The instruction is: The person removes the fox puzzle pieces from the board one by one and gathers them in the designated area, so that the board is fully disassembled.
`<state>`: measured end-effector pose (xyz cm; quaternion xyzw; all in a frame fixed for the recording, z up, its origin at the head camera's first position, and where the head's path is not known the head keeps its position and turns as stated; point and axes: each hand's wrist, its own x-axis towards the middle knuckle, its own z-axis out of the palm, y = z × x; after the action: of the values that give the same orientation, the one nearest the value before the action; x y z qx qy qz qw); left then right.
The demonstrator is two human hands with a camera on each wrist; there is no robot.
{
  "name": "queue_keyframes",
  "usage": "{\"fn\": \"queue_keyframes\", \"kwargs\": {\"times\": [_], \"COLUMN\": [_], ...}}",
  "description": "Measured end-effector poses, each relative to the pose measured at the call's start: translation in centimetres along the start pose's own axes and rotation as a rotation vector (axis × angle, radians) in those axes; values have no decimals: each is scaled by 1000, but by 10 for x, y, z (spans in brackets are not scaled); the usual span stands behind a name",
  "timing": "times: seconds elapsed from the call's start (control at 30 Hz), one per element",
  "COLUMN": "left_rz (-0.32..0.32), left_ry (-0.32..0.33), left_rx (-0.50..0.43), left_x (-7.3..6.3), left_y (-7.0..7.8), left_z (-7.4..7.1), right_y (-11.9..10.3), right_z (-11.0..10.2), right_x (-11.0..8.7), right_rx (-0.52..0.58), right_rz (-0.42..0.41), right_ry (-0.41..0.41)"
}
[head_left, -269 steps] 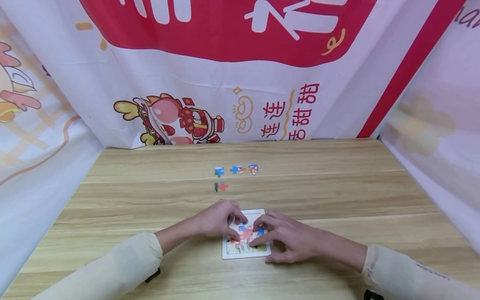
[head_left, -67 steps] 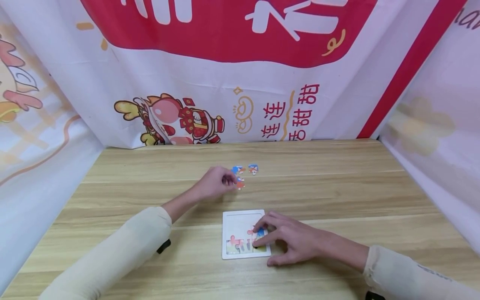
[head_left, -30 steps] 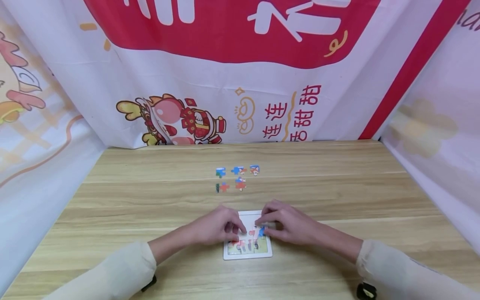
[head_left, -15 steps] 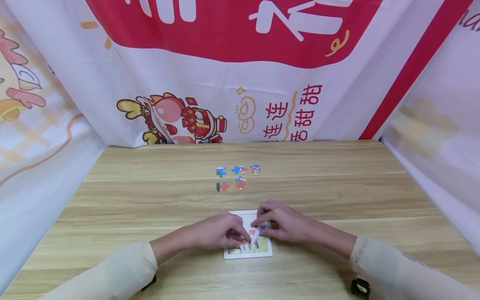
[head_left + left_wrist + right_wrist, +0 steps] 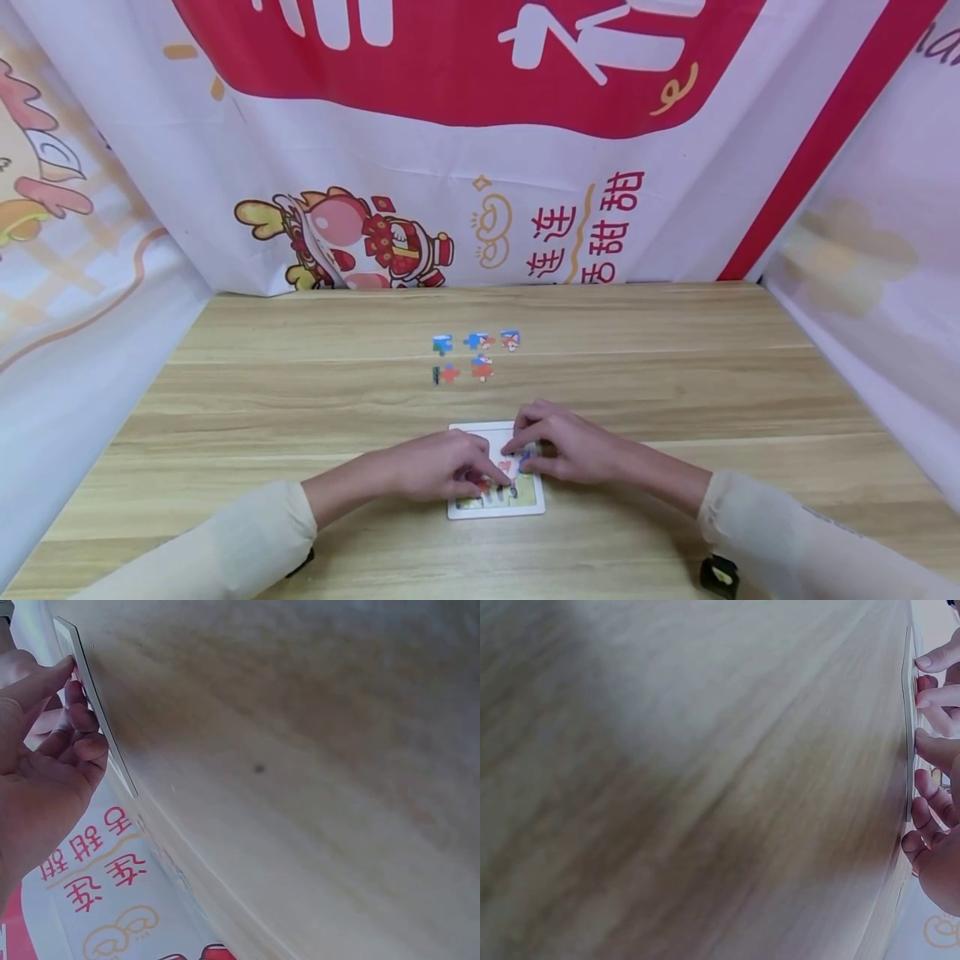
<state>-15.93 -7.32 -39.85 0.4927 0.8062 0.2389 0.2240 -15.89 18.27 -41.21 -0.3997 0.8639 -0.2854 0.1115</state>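
A white square puzzle tray (image 5: pixel 495 512) lies on the table before me in the head view, with joined jigsaw pieces (image 5: pixel 528 492) along its bottom and right side. My left hand (image 5: pixel 446 465) reaches over its left part. Its index finger stretches out and presses on the pieces; the thumb touches lower down. My right hand (image 5: pixel 573 446) rests over the tray's right side, thumb and index fingertips apart on the pieces there. Both hands hide part of the picture. In the left wrist view the tray (image 5: pixel 101 712) appears edge-on beside the left hand (image 5: pixel 45 742).
Several loose jigsaw pieces lie beyond the tray in two rows: a blue one (image 5: pixel 442 343), two fox-printed ones (image 5: pixel 478 341), an orange one (image 5: pixel 448 374) and an orange-blue one (image 5: pixel 482 367). A printed cloth (image 5: pixel 420 150) hangs behind the table's far edge.
An orange-blue piece has left the tray for the table. My left hand has come back from the loose pieces, its index finger sliding right. My right hand has shifted slightly farther from me.
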Motion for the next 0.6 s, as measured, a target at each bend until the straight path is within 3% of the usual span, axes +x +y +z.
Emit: {"fn": "queue_keyframes", "kwargs": {"times": [0.6], "left_rz": [-11], "left_ry": [-38], "left_rx": [32], "left_x": [1], "left_y": [2], "left_z": [-1], "right_y": [-2], "right_z": [0], "right_x": [2], "right_rx": [36], "right_rz": [0], "right_ry": [10]}}
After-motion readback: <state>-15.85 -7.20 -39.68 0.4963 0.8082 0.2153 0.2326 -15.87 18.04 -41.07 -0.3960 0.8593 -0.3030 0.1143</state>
